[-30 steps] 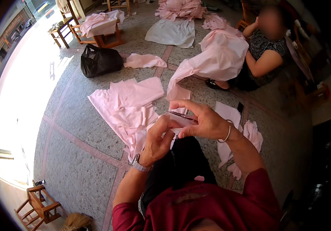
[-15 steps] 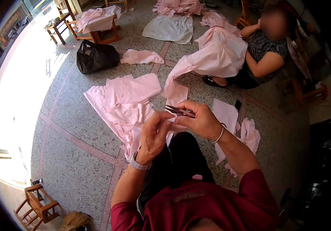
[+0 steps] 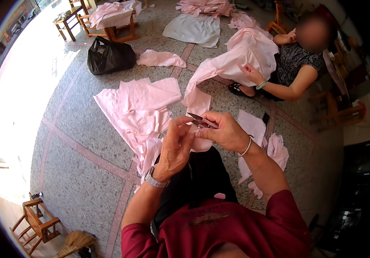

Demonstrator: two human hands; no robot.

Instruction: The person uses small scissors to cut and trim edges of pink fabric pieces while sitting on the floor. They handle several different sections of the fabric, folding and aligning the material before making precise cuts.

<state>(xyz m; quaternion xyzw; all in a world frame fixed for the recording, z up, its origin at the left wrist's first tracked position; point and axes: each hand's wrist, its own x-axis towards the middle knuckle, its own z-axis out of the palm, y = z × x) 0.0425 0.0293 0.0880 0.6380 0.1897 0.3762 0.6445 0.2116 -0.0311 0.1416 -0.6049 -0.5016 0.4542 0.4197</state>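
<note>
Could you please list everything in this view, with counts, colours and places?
Scissors: one, dark, in the right hand
Held cloth: one piece, pale pink, in the left hand
Cloth pile: one, pink, floor ahead
Bag: one, black, floor, upper left
Cloth strip: one, pink, right of the bag
Plain cloth: one, white, floor, top
Co-worker: one, dark patterned top, upper right
Draped cloth: one, pink, over the co-worker's legs
Loose cloths: at least two, pink, floor, right
Wooden seats: several, brown, around the edges
Broom: one, straw-coloured, lower left
Watch: one, greyish, left wrist
Bracelet: one, silvery, right wrist
Shirt: one, dark red, on the person
Hands: two, bare, centre
</note>
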